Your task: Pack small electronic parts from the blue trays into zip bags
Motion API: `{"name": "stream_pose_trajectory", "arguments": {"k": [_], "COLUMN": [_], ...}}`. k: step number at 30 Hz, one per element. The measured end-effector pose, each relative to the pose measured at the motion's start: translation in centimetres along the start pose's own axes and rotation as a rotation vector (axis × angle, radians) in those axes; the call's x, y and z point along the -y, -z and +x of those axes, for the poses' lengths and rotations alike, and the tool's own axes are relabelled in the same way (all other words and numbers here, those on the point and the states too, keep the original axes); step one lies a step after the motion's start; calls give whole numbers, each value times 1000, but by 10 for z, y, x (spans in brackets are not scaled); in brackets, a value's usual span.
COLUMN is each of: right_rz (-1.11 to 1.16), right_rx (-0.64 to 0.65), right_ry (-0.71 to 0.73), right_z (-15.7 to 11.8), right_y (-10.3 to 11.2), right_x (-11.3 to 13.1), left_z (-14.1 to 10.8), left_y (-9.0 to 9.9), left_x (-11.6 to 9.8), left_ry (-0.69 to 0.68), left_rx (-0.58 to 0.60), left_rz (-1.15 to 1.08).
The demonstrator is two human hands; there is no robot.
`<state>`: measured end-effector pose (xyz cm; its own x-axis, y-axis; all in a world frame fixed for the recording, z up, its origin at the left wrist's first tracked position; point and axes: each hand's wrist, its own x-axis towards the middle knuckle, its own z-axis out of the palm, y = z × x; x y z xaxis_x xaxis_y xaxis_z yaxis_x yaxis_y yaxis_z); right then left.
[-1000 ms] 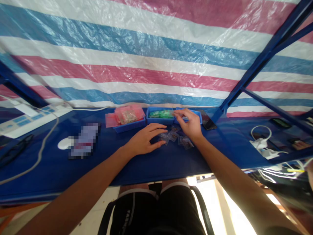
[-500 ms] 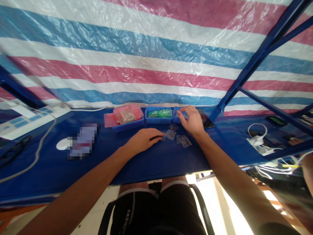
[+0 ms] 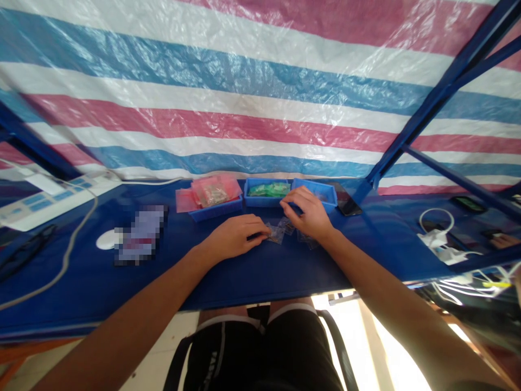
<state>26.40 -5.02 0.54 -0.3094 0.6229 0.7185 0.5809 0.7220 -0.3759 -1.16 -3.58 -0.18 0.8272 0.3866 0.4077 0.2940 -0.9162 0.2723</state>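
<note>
My left hand [image 3: 236, 237] rests low over the blue table, thumb and fingers pinched on the edge of a small clear plastic bag [image 3: 275, 233] with brownish pieces inside. More such small bags [image 3: 287, 226] lie beside it, some partly under my right hand [image 3: 308, 213]. That hand hovers in front of the bins with thumb and fingertips drawn together; whether anything sits between them is too small to make out. Behind it stands the right blue bin [image 3: 329, 202], with clear contents. The middle blue bin [image 3: 266, 202] holds green packets [image 3: 269, 189].
At the left, a third blue bin [image 3: 217, 210] carries pink bags [image 3: 214, 191]. A dark phone [image 3: 348, 200] lies right of the bins. Farther left are a blurred-out phone-like object [image 3: 140, 234], a white power strip [image 3: 52, 201] and a cable [image 3: 73, 244]. Blue frame bars rise at the right.
My right hand has come back from the right bin toward the small bags, uncovering that bin. My left hand stays nearly in place, with a small bag now showing clearly at its fingertips.
</note>
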Motion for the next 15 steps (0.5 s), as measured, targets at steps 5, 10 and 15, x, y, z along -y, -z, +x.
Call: {"name": "stream_pose_trajectory", "arguments": {"k": [5, 10, 15], "right_rz": [191, 533, 829], "right_rx": [91, 213, 157], "right_ry": [-63, -292, -524], "right_z": [-1, -6, -7], "right_y": [-3, -16, -31], "right_x": [10, 17, 16], "left_z": [4, 7, 8], "left_y": [3, 4, 3], "left_x": [-5, -10, -13], "left_ry": [116, 161, 168], "left_rx": [-266, -443, -435], "left_rz": [-78, -195, -185]}}
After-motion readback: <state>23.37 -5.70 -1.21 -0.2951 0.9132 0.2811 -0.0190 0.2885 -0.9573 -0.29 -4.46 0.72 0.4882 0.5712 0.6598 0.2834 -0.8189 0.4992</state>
